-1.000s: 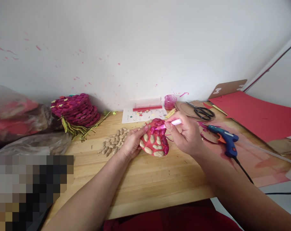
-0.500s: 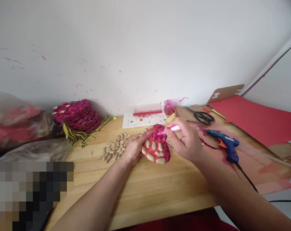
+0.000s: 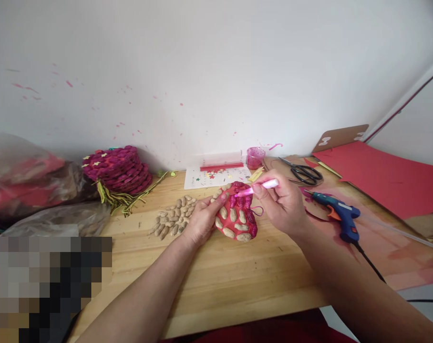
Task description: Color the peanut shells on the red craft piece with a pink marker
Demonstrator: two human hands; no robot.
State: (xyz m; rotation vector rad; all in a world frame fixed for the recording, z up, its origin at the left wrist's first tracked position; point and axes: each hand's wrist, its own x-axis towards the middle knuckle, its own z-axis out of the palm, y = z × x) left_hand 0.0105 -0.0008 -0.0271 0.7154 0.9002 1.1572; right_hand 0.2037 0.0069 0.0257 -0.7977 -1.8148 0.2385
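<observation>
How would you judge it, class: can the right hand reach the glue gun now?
Probably yes: the glue gun lies uncovered to the right of the right hand, with nothing seen blocking the way, though its white-handled tool might need setting down.

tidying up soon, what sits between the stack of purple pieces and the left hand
In the head view, loose peanuts lie on the wooden table between the stack and the left hand, with yellow-green cords nearer the stack.
</observation>
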